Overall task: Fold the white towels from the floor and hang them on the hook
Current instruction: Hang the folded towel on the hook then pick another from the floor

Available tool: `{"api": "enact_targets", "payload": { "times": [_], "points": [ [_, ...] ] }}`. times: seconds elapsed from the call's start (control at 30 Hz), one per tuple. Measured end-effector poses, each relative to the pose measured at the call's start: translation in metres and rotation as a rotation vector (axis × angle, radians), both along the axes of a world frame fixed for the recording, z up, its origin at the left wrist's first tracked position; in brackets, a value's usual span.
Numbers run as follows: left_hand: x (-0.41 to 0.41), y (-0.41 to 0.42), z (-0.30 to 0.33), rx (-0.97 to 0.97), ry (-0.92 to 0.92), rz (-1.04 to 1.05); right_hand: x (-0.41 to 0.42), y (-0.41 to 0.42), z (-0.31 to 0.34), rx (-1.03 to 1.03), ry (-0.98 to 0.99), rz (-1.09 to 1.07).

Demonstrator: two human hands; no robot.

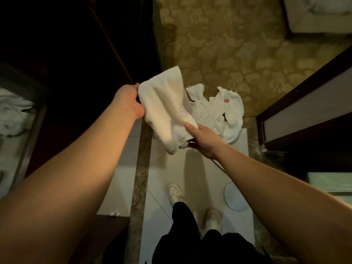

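At 6 o'clock, nearest the camera, stand the person's 2 pale shoes (pixel 192 204) on white floor tile (pixel 192 168), with a round white disc (pixel 235 196) lying just to their right. A speckled stone strip (pixel 141 168) runs up the tile's left side. Above, at the center, a white towel (pixel 167 109) is held off the floor, partly folded, its long axis slanting from 11 o'clock down to 5 o'clock. The left hand (pixel 129 101) grips its upper left edge; the right hand (pixel 203 139) pinches its lower right edge, thumb on top. Just beyond, toward 1 o'clock, a white garment with a red emblem (pixel 224 115) lies crumpled across tile and patterned carpet (pixel 228 54). At 9 o'clock, a dim container (pixel 22 111) holds crumpled white cloth (pixel 13 113).
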State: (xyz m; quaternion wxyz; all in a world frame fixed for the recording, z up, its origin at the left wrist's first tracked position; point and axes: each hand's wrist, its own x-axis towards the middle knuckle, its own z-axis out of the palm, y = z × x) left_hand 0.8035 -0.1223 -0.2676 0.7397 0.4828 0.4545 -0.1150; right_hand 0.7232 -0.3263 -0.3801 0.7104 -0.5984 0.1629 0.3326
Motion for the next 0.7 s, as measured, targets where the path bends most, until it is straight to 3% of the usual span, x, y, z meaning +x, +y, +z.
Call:
{"api": "enact_targets", "payload": {
  "times": [0.2,0.3,0.33,0.43,0.57,0.7],
  "points": [
    [-0.065,-0.010,0.039,0.062,-0.004,0.056,-0.034,-0.030,0.088,0.080,-0.171,0.005],
    [-0.111,-0.019,0.065,0.044,-0.172,-0.029,-0.050,-0.026,0.145,0.140,-0.266,0.080],
    [-0.129,-0.023,0.075,0.118,-0.226,-0.086,-0.056,-0.023,0.164,0.176,-0.280,0.096],
    [-0.193,-0.036,0.116,0.584,-0.329,-0.318,-0.076,-0.008,0.213,0.259,-0.321,0.145],
    [-0.279,-0.048,0.166,0.649,-0.538,-0.546,-0.116,0.019,0.256,0.260,-0.368,0.218],
    [-0.340,-0.031,0.196,0.826,-0.608,-0.482,-0.162,0.049,0.283,0.223,-0.407,0.253]
  ]
}}
